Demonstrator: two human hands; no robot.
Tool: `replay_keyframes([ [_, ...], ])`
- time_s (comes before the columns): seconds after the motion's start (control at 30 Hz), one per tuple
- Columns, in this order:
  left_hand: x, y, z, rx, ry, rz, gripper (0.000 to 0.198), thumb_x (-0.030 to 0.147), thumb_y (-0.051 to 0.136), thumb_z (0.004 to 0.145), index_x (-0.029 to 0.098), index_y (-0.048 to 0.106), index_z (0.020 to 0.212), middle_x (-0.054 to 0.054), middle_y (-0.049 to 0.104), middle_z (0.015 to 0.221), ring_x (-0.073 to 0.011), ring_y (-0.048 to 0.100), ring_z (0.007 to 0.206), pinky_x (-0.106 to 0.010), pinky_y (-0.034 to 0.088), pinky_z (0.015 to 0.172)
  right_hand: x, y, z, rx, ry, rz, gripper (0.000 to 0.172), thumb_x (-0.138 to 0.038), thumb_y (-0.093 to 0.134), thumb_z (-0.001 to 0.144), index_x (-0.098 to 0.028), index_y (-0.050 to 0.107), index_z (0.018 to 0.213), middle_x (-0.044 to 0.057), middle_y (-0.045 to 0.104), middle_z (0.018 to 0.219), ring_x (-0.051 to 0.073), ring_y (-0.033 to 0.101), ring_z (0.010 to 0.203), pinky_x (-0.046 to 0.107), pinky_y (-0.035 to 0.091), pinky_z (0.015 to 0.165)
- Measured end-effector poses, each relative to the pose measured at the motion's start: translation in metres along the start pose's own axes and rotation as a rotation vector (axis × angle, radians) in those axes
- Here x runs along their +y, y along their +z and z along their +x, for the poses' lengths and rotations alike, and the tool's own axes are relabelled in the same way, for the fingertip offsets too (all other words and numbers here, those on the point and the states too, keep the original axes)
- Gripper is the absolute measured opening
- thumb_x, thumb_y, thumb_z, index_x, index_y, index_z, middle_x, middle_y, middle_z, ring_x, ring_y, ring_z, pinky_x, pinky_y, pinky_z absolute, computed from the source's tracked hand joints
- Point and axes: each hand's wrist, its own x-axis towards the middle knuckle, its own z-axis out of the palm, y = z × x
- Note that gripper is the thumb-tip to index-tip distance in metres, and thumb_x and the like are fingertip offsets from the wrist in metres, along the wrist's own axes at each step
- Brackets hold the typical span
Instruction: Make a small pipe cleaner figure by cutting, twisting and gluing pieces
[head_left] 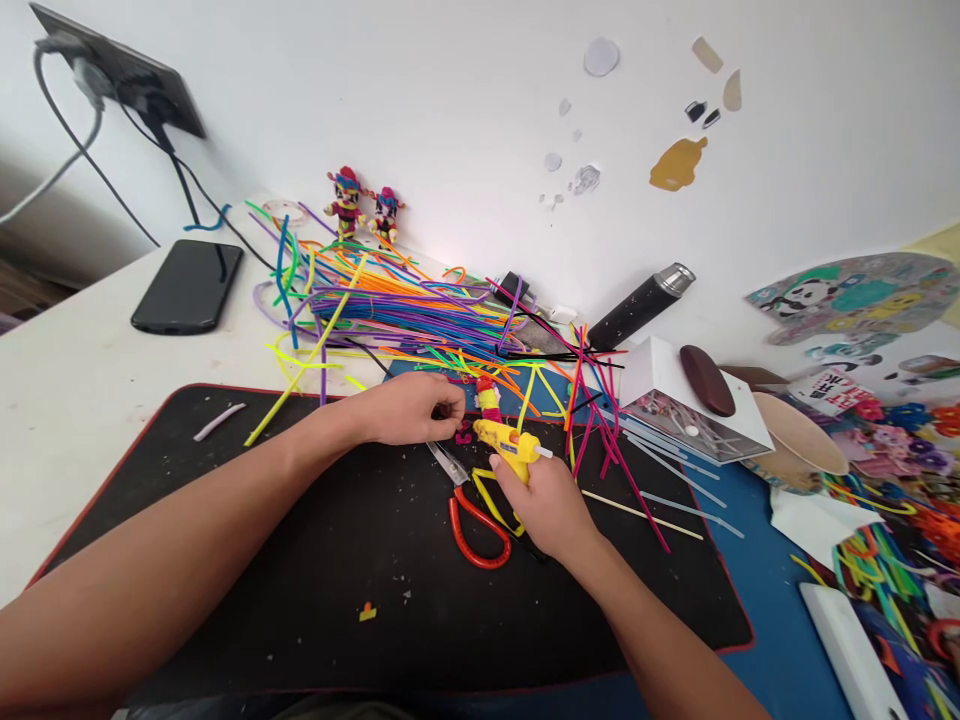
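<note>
My right hand (551, 500) is wrapped round a yellow glue gun (510, 447), whose tip points left. Close to that tip, my left hand (420, 408) has its fingers curled together; whatever they pinch is too small to make out. A small dark magenta piece (464, 432) lies between the fingertips and the glue gun. Just above the tip is a small red and yellow figure (487, 398). Scissors with red handles (480, 530) lie below, beside a bent yellow pipe cleaner (491, 500) on the black mat (300, 590).
Colourful pipe cleaners (420, 310) are heaped along the wall, with two finished dolls (346, 203) behind. A phone (187, 287) lies at the left. At the right are a black flask (641, 305), a white box (694, 405), a bowl (799, 440) and clear glue sticks (679, 458).
</note>
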Motion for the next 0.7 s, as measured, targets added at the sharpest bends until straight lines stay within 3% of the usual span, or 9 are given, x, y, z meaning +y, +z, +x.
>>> replay_keyframes([
  [0.5, -0.0004, 0.0007, 0.0006, 0.003, -0.001, -0.004, 0.01, 0.024, 0.058, 0.084, 0.02, 0.067, 0.083, 0.0, 0.069, 0.081, -0.0166, 0.059, 0.075, -0.026, 0.038, 0.068, 0.0019, -0.0002, -0.0023, -0.019, 0.026, -0.034, 0.047, -0.045, 0.048, 0.101, -0.025, 0.036, 0.06, 0.001, 0.046, 0.055, 0.018, 0.044, 0.054, 0.032, 0.028, 0.058],
  [0.7, -0.0017, 0.0015, 0.0006, -0.001, -0.002, -0.006, 0.01, 0.023, 0.058, 0.083, 0.02, 0.067, 0.083, 0.0, 0.068, 0.081, -0.0163, 0.059, 0.074, -0.026, 0.038, 0.067, 0.0033, 0.0011, -0.0019, -0.018, 0.009, -0.009, 0.046, -0.047, 0.047, 0.1, -0.025, 0.038, 0.061, 0.002, 0.052, 0.059, 0.018, 0.047, 0.056, 0.033, 0.03, 0.059],
])
